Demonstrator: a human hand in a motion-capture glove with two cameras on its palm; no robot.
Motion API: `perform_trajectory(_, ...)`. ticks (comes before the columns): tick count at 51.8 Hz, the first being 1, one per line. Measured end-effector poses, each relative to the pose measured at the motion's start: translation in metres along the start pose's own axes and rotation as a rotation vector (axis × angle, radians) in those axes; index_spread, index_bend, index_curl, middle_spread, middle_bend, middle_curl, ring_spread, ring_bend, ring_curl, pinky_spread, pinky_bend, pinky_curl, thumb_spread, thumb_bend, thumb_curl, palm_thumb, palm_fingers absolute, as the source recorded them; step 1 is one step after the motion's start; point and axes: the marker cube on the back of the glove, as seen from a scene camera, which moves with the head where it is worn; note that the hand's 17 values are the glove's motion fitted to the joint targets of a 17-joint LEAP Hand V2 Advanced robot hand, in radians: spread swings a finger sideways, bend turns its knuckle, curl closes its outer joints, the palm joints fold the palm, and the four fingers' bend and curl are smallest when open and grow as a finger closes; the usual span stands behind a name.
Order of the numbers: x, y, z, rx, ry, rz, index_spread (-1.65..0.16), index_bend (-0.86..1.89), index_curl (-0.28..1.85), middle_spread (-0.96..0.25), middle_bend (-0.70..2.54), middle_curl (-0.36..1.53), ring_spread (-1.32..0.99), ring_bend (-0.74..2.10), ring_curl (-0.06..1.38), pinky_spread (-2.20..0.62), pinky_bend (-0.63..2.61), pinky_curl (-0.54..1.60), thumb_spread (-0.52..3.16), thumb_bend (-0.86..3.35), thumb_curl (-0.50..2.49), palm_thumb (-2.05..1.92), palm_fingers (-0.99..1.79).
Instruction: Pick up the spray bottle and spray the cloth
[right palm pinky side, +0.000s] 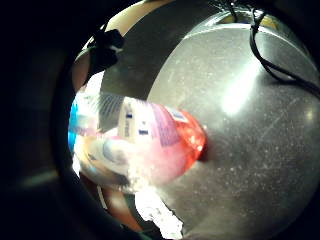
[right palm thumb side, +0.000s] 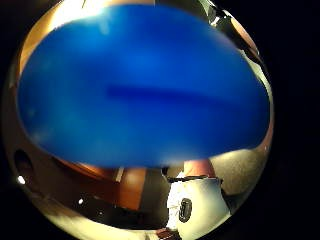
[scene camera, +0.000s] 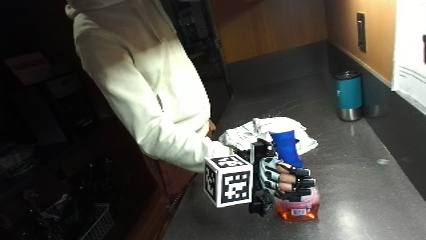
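1. Outside view: the right hand (scene camera: 287, 181) curls round the bottle (scene camera: 295, 199), which stands near on the desk (scene camera: 373, 200); the cloth (scene camera: 256, 132) lies just beyond.
2. Little-finger view: bottle (right palm pinky side: 150, 145) close to the palm; lift it straight.
3. Thumb view: blue sprayer (right palm thumb side: 145, 90) fills it; aim the nozzle at the cloth.

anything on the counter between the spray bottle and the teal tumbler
Only the white cloth, behind the spray bottle; beyond it, bare counter up to the teal tumbler, per the outside view.
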Motion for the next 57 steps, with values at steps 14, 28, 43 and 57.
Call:
perform_trajectory(14,0.001,-0.016,0.007,0.026,-0.006,0.0,-0.31,0.15,0.3,-0.1,0.21,0.37,-0.13,0.44,0.32,0.05,0.26,0.32,0.85,-0.03,0.41,0.73,0.72)
perform_trajectory(28,-0.005,-0.031,0.018,0.027,0.005,0.008,-0.26,0.23,0.37,-0.12,0.33,0.42,-0.16,0.43,0.34,-0.03,0.16,0.3,0.79,0.01,0.46,0.89,1.2)
perform_trajectory(43,-0.009,-0.043,0.025,0.069,0.092,0.013,-0.21,0.27,0.45,-0.12,0.4,0.45,-0.18,0.4,0.37,-0.15,0.24,0.34,0.4,-0.03,0.59,1.02,1.31)
perform_trajectory(57,-0.029,-0.047,0.028,-0.045,0.241,-0.09,-0.2,0.33,0.5,-0.13,0.44,0.47,-0.19,0.43,0.39,-0.2,0.26,0.36,0.19,-0.03,0.66,1.02,1.35)
